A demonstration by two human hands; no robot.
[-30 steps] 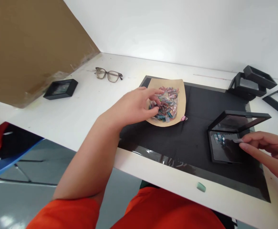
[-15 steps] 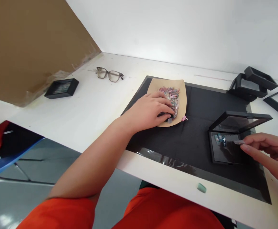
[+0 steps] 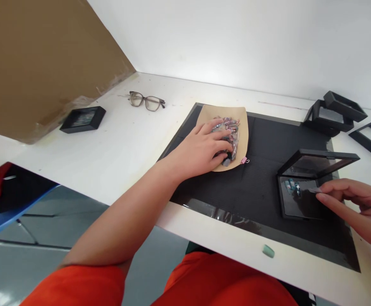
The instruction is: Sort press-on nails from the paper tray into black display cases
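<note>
My left hand (image 3: 201,148) lies with fingers spread over a pile of small shiny press-on nails (image 3: 231,127) in a tan paper tray (image 3: 242,114). Its fingertips touch the pile, partly hiding it; dark and grey pieces show by the thumb. Between thumb and forefinger, my right hand (image 3: 354,204) pinches a small greyish press-on nail (image 3: 314,190). That nail is over the base of a black display case (image 3: 282,197), whose lid is raised. Several teal nails (image 3: 293,186), one with a white star, rest inside the case on its left.
A pink binder clip (image 3: 244,160) is on the tray's edge. Black frames (image 3: 344,106) are stacked at the back right. Glasses (image 3: 147,101) and another black case (image 3: 82,119) lie to the left. A green piece (image 3: 268,250) sits by the front edge of the table.
My left hand's fingers have shifted slightly and spread more over the pile. The right hand still pinches its nail over the case. The view has moved a little.
</note>
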